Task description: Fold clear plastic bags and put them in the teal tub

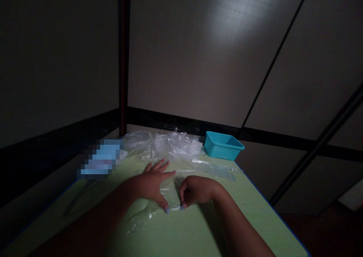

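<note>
Dim light; green table (244, 211) with blue edging, seen from above the near edge.

Left hand (153, 183) lies flat and spread on a clear plastic bag (170, 194), palm down, fingers fanned toward the far edge, thumb tip pressed at the bag's near border. It grips nothing; it seems to pin the film so it cannot slide.

Right hand (197, 191) is curled, knuckles up, fingertips tucked down onto the same bag just beside the left thumb. Looks like a pinch on the film's edge, though I cannot tell whether anything is truly caught between the fingers.

The bag sits mid-table, nearer the near edge, one limp end trailing toward the left.

Far edge: a loose heap of clear plastic bags (164, 145), probably stock kept within reach. Teal tub (222, 145) at the far right corner, just beside the heap. A blurred-out pale blue patch (100, 160) near the left edge.
</note>
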`<state>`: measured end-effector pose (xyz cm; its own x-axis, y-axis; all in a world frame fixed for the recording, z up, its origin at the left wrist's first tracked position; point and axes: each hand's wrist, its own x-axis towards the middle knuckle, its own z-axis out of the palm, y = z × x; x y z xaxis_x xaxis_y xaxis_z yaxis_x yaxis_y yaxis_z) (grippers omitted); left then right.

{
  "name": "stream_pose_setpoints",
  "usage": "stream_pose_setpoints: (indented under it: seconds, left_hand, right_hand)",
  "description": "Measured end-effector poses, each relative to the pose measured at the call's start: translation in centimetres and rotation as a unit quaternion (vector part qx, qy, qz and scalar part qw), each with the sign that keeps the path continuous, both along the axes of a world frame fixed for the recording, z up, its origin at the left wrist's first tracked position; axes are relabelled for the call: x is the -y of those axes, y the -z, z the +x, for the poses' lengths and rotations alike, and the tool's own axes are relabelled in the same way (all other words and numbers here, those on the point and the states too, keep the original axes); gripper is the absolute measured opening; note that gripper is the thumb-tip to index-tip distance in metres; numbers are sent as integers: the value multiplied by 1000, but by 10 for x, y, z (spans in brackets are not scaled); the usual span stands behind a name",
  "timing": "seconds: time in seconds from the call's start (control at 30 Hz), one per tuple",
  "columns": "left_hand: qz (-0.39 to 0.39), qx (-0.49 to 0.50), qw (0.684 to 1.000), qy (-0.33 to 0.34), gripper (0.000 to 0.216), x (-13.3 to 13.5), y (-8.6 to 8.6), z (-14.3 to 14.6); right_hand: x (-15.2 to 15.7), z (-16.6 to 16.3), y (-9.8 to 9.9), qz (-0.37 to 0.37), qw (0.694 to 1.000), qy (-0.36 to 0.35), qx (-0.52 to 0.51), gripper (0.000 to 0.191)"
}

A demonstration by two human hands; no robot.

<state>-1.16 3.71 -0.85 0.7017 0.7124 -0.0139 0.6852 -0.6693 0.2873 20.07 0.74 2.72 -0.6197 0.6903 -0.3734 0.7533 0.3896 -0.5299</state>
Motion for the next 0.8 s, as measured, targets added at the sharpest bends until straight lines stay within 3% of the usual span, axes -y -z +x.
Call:
stream_pose_setpoints:
  seconds: [0.33,0.63,0.8]
  left_hand:
    - [39,25,998,-35,91,-1,0,2]
    - [135,97,983,-81,52,-5,-3,4]
    - [179,139,971,-78,44,-6,-6,4]
  right_hand:
    - [2,0,-5,38,998,-4,41,21]
    - [4,-9,6,74,994,-2,-83,25]
    - [4,-17,14,101,989,-34,-106,17]
